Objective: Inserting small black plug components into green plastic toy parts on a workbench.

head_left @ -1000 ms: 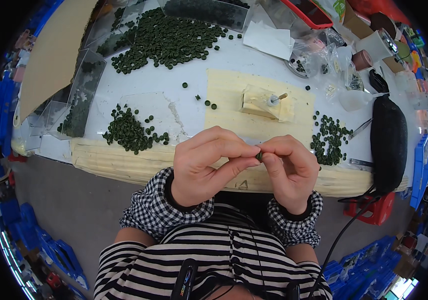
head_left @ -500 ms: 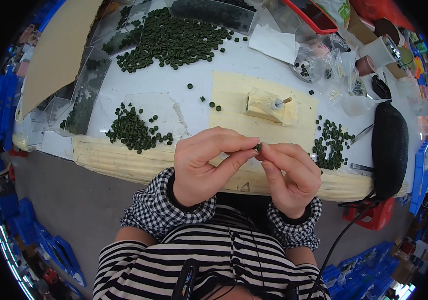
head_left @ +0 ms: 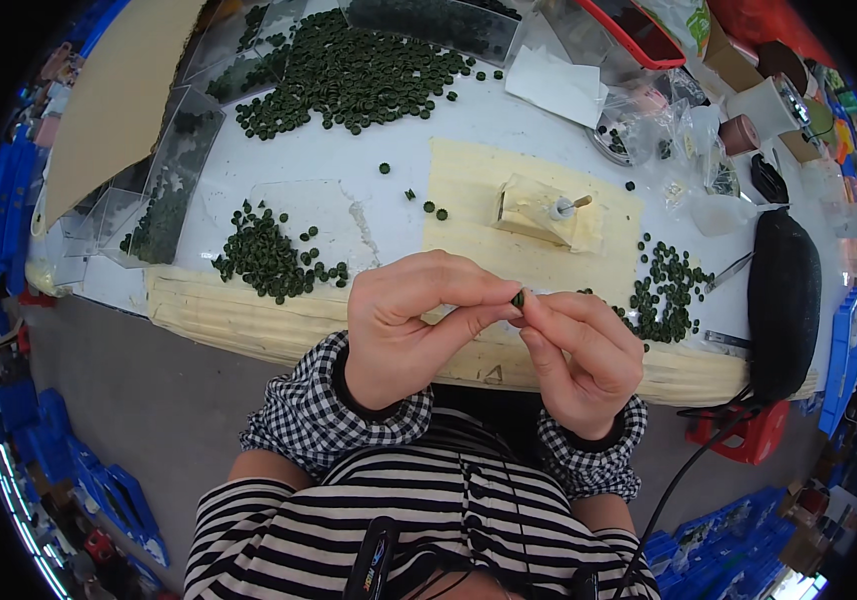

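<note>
My left hand (head_left: pixel 411 325) pinches a small dark green disc-like piece (head_left: pixel 519 299) between thumb and fingertips, just above the table's front edge. My right hand (head_left: pixel 589 360) meets it there, its fingertips closed against the piece's other side; much of the piece is covered. Beyond the hands, a tape-wrapped block (head_left: pixel 534 222) with a pale nozzle and a brownish stick lies on a cream sheet (head_left: pixel 459 170). One heap of similar green pieces (head_left: pixel 264 255) is left of my hands, and a looser heap (head_left: pixel 667 295) is to the right.
A large heap of green pieces (head_left: pixel 359 75) spreads at the back, beside clear plastic trays (head_left: pixel 174 180) and a cardboard sheet (head_left: pixel 114 105). White tissue (head_left: pixel 554 88), a red-edged case (head_left: pixel 639 35) and a black pouch (head_left: pixel 784 300) are on the right. Padding lines the table's front edge (head_left: pixel 239 318).
The green piece has turned slightly between my fingertips, and more of its face shows. My right fingers have shifted a little. The whole view has moved slightly.
</note>
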Tool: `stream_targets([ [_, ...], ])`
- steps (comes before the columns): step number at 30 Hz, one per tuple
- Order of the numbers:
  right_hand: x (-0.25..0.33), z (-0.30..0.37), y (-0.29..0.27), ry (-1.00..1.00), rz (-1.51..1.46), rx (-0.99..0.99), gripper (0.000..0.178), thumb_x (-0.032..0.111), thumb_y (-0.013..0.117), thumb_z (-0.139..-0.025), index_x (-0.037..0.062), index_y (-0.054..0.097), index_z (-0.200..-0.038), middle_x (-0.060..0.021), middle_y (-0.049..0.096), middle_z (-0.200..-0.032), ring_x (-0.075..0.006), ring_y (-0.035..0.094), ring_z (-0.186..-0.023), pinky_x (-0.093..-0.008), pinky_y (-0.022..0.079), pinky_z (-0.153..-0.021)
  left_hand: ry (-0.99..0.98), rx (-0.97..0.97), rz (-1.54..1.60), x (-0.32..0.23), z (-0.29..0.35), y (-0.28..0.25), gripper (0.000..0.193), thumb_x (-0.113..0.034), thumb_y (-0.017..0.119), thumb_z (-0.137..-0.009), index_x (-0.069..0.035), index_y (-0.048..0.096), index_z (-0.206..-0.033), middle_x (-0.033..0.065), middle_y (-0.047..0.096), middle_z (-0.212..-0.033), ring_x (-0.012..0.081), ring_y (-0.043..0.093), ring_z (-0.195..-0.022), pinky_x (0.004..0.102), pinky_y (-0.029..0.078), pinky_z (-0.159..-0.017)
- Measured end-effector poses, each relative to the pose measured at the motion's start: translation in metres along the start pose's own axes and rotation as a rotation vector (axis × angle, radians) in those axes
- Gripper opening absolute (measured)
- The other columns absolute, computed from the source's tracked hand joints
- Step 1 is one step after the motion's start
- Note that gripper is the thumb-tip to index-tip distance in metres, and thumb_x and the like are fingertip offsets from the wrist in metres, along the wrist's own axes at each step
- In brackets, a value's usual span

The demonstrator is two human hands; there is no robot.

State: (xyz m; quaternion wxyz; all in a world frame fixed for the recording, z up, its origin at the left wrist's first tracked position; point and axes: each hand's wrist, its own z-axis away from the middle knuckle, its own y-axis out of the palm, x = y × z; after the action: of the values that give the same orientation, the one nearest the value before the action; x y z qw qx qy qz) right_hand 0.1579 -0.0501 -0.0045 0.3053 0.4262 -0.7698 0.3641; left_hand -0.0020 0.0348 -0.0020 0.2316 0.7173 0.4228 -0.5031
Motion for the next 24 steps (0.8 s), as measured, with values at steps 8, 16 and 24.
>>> stream_targets([
  [8,-0.0005,0.0009,-0.0011,0.026,-0.023,0.012,0.027,-0.009,0.072,-0.076,-0.0031,0.071,-0.102,-0.0129,0.068,-0.088,-0.018,0.065,-0.071,-0.024,0.052,-0.061,0.08,0.033,-0.113,-0.0014,-0.0009,-0.0015,0.02,0.008,0.072,-0.077,0.001,0.071,-0.096,0.0122,0.071,-0.087,0.0177,0.069,-0.079,0.0247,0.055,-0.068],
  [16,0.0005,0.002,-0.0008,0.099,-0.07,-0.012,0.028,-0.009,0.07,-0.078,-0.0019,0.071,-0.105,-0.0124,0.068,-0.088,-0.017,0.065,-0.072,-0.0235,0.051,-0.062,-0.03,0.027,0.026,-0.0009,-0.0014,-0.0001,0.019,0.006,0.071,-0.079,0.001,0.071,-0.097,0.013,0.071,-0.089,0.0163,0.069,-0.078,0.0239,0.054,-0.069],
  [24,-0.0009,-0.0002,-0.0013,-0.005,-0.005,-0.013,0.032,-0.008,0.071,-0.076,-0.0005,0.071,-0.107,-0.0104,0.065,-0.086,-0.0157,0.062,-0.068,-0.0229,0.049,-0.059,-0.182,0.011,0.222,0.0011,0.0018,0.0008,0.019,0.006,0.07,-0.08,0.002,0.071,-0.099,0.0117,0.07,-0.09,0.0143,0.067,-0.081,0.0229,0.052,-0.07],
])
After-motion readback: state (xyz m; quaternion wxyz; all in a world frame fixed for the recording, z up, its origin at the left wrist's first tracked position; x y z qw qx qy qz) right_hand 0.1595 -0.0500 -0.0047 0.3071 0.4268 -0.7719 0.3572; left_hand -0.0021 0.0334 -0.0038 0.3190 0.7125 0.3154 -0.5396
